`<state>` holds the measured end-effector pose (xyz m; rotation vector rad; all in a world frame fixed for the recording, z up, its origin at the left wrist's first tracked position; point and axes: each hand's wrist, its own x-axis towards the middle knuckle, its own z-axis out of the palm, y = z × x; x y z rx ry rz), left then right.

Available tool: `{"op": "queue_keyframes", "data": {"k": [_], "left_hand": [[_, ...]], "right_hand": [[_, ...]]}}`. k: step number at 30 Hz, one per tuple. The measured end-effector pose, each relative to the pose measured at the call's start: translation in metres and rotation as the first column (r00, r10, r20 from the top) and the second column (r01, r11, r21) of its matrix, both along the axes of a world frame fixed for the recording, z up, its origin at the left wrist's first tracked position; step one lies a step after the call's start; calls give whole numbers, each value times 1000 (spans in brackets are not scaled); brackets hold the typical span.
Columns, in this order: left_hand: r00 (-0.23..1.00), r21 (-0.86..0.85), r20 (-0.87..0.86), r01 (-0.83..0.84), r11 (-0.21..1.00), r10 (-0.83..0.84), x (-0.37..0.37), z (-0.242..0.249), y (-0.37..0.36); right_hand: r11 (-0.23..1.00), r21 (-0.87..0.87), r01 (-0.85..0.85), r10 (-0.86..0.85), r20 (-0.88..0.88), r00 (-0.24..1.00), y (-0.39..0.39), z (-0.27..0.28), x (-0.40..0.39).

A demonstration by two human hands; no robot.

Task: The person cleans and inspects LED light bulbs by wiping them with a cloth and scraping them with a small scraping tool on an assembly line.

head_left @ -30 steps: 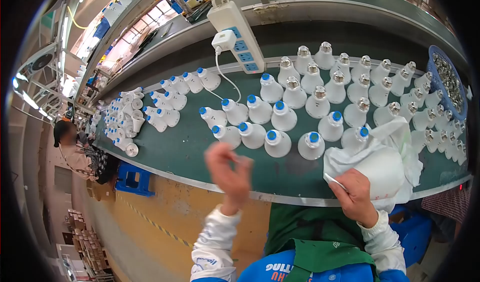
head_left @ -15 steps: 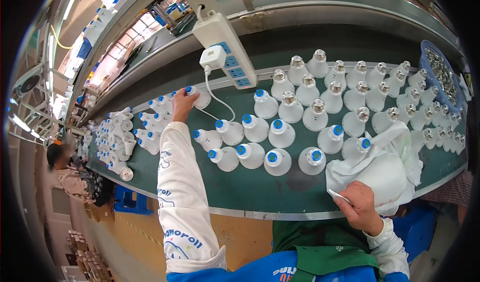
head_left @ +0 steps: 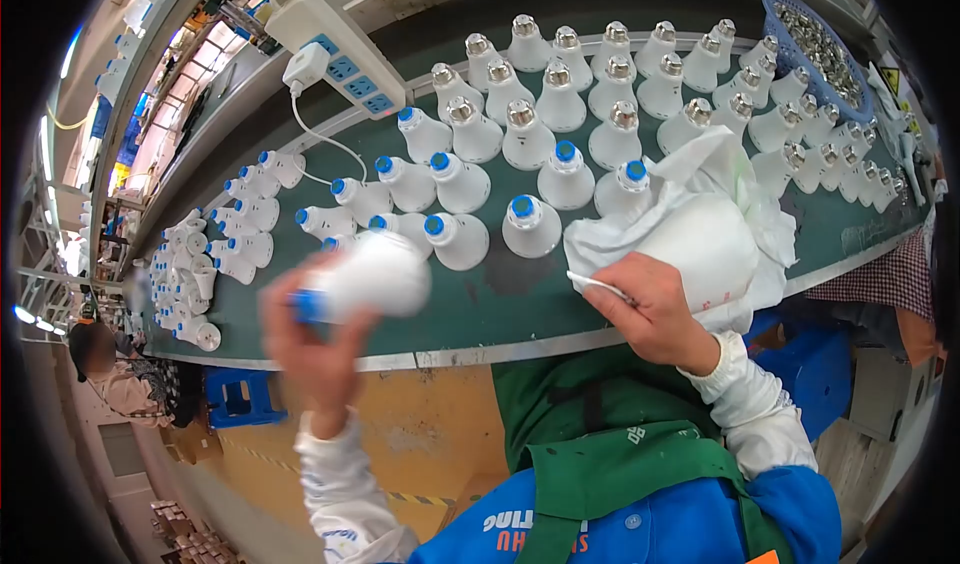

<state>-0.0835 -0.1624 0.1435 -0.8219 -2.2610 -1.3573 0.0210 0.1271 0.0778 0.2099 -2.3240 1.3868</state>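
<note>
My left hand (head_left: 318, 339), smeared by motion, grips a white light bulb (head_left: 382, 276) by its blue-ringed end. The bulb is tilted, with its rounded end towards the right. My right hand (head_left: 650, 309) is closed on a thin white-tipped stick (head_left: 592, 283), whose exact kind I cannot make out. Beside that hand lies a crumpled white plastic bag (head_left: 715, 249). Bulbs with blue rings, such as this bulb (head_left: 530, 229), stand between my hands and behind them.
Several bulbs with silver caps (head_left: 560, 99) fill the back and right of the green table. A power strip (head_left: 335, 49) with a plugged-in white adapter (head_left: 306, 66) leans at the back. A blue basket (head_left: 775, 29) holds small metal caps. Another person (head_left: 115, 364) sits at far left.
My left hand has come from the bulbs by the power strip towards me, carrying a bulb. The whole view has shifted. My right hand still holds the stick beside the bag.
</note>
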Motion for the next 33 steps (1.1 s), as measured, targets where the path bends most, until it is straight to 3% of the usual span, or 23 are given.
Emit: {"op": "queue_keyframes", "data": {"k": [1,3,5,11,16,18,21,33], "left_hand": [[1000,-157,19,-7,988,10,20,-4,21],[972,-118,237,20,993,9,40,-31,56],[961,-37,278,16,999,-5,50,-58,85],[979,-98,197,-28,995,47,64,-91,132],[970,-87,242,-19,996,40,67,-84,135],[984,-86,116,142,986,-132,62,-87,130],[956,0,258,146,989,-141,64,-93,128],[936,49,312,156,986,-164,63,-93,127]], "right_hand": [[1000,-31,6,-6,6,1000,1,0,0],[999,-53,13,-11,26,1000,2,4,3],[997,-72,-11,10,-11,1000,4,7,5],[994,-26,-106,103,-105,989,7,2,10],[992,63,-111,120,-151,981,5,-4,13],[991,90,-96,110,-164,980,3,-9,12],[986,147,-82,106,-163,981,2,-11,12],[977,197,-83,105,-104,989,1,-9,8]]}}
